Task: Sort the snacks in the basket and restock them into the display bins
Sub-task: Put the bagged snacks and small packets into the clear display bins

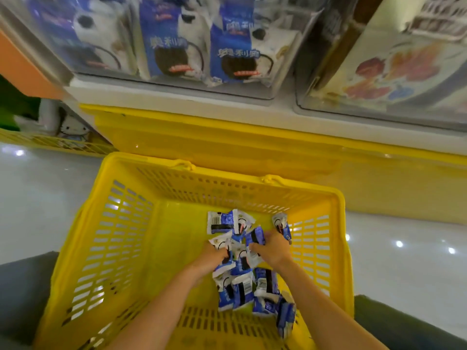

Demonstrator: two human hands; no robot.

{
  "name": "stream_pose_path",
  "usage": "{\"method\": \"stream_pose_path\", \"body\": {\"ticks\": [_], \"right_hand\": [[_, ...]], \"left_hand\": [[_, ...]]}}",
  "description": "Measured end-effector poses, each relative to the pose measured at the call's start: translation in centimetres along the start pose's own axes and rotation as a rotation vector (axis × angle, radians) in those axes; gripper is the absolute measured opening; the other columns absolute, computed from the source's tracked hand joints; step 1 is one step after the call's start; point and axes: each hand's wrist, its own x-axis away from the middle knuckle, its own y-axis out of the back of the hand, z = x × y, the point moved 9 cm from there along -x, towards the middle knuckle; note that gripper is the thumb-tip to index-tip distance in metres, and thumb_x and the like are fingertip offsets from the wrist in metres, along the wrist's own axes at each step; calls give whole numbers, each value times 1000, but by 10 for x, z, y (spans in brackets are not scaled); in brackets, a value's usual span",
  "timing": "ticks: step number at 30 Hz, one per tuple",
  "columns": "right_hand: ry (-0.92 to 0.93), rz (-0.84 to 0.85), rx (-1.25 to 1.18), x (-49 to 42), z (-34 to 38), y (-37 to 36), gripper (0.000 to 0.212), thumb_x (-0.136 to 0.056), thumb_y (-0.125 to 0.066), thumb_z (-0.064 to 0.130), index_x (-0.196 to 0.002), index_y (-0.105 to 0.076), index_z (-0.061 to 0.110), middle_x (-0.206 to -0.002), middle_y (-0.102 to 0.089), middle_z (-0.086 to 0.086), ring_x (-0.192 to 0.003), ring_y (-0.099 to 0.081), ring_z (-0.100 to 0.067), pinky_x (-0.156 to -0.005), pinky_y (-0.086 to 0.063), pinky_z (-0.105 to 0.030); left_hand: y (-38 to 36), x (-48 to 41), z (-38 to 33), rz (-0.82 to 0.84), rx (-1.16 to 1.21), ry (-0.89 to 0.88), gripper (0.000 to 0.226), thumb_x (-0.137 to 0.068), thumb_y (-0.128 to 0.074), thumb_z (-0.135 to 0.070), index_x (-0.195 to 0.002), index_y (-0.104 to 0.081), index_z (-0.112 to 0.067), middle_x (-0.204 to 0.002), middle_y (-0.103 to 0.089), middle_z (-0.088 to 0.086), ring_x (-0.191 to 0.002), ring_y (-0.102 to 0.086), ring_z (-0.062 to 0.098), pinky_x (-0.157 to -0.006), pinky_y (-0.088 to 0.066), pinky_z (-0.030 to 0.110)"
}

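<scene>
Left hand (211, 258), right hand (274, 246) clutch packets (242, 291) — glossy floor (38, 198)

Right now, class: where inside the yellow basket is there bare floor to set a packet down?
Bare: the left half of the basket floor, between the left wall and the cookie packets. Crowded: right of centre, where packets heap toward the near wall around the left hand and right hand.

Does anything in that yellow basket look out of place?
The blue-and-white snack packets lie jumbled in the yellow basket, some barcode-side up. The left hand and right hand grip a few.
</scene>
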Motion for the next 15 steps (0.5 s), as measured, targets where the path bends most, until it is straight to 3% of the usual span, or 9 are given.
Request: {"method": "stream_pose_path", "body": {"ticks": [2,4,6,9,12,15], "right_hand": [[74,-19,-10,14,16,6,21,-86,-65,23,-81,-45,21,-71,-47,5,-60,-46,-9,-42,-31,-11],[145,-79,-61,33,37,14,23,-88,-63,21,-107,-51,18,-94,-57,2,-82,-57,-18,-59,-41,-15],[239,-128,-28,53,58,18,39,-89,-61,21,-125,-49,13,-115,-59,-6,-100,-59,-23,-77,-47,-27],[428,-173,69,87,89,21,39,-93,-55,21,-131,-49,16,-127,-50,-6,-110,-55,-22,-87,-41,-23],[628,-144,67,122,115,18,29,-97,-47,18,-124,-56,13,-121,-50,-3,-108,-53,-16,-84,-39,-14],[666,-203,-110,145,127,37,21,-95,-49,12,-111,-63,14,-110,-52,3,-102,-53,-8,-84,-39,-8]], "left_hand": [[2,15,-5,-33,35,-28,15,-94,-45,-6,-102,-40,-16,-88,-45,-2,-76,-45,8,-64,-41,20],[3,29,-13,-50,121,-73,35,-94,-45,-4,-126,-32,-9,-105,-46,4,-94,-46,14,-79,-41,28],[1,47,-21,-32,200,-100,40,-94,-47,-7,-131,-32,-11,-115,-49,4,-100,-48,18,-84,-43,36],[-5,72,-32,45,396,-82,46,-91,-56,-25,-132,-37,-15,-132,-47,11,-115,-50,29,-80,-52,44],[-2,97,-50,98,565,-110,35,-89,-58,-32,-119,-52,-14,-120,-57,13,-103,-58,29,-67,-53,41],[9,121,-70,148,591,-249,29,-92,-49,-37,-104,-59,-14,-93,-68,8,-79,-64,22,-64,-53,34]]}}
